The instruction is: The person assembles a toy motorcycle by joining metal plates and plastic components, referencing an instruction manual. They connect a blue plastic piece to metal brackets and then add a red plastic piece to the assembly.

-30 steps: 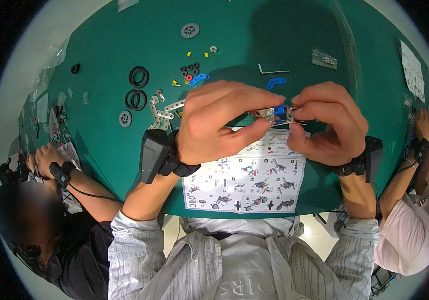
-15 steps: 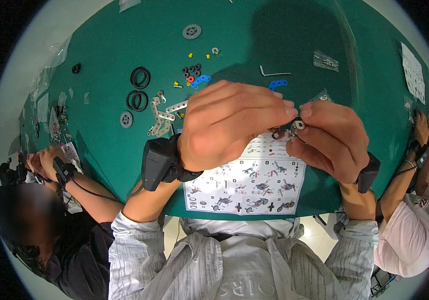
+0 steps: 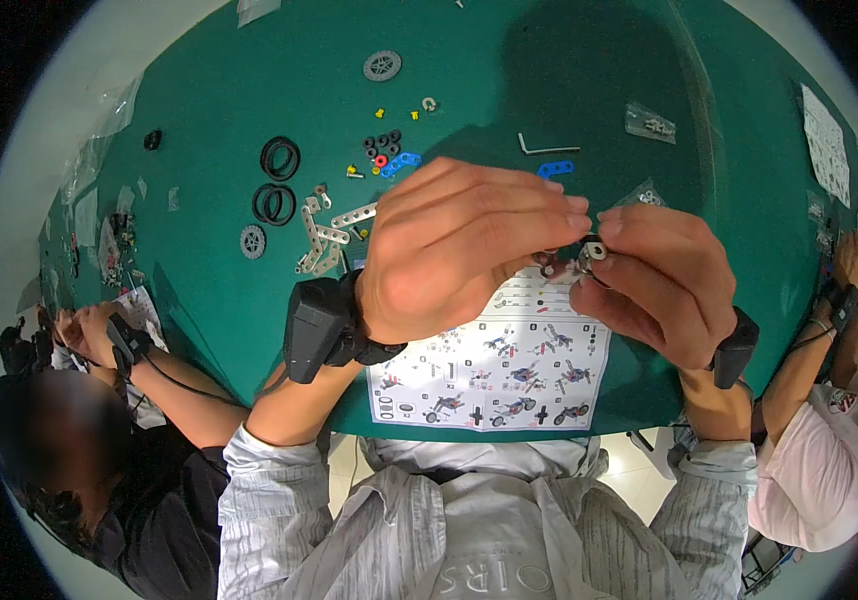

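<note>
Above the instruction sheet (image 3: 489, 375), my left hand (image 3: 464, 250) and my right hand (image 3: 664, 280) meet fingertip to fingertip. Between them is a small metal bracket (image 3: 594, 252) with a hole and a dark part beside it. My right thumb and fingers pinch the bracket. The left fingertips press together at its other side, and a small dark round piece shows under them; most of what they grip is hidden. A blue angled plate (image 3: 555, 169) and a hex key (image 3: 549, 150) lie just beyond the fingers.
Left of my hands lie black rubber tires (image 3: 280, 158), grey wheels (image 3: 383, 66), perforated metal strips (image 3: 324, 240), black spacers (image 3: 383, 142) and yellow pieces. Small plastic bags of parts (image 3: 651, 123) lie to the right. People sit at both sides, hands on the green table (image 3: 209, 300).
Both hands stay almost in place, with only a slight shift of the fingers around the bracket. The loose parts on the table have not moved.
</note>
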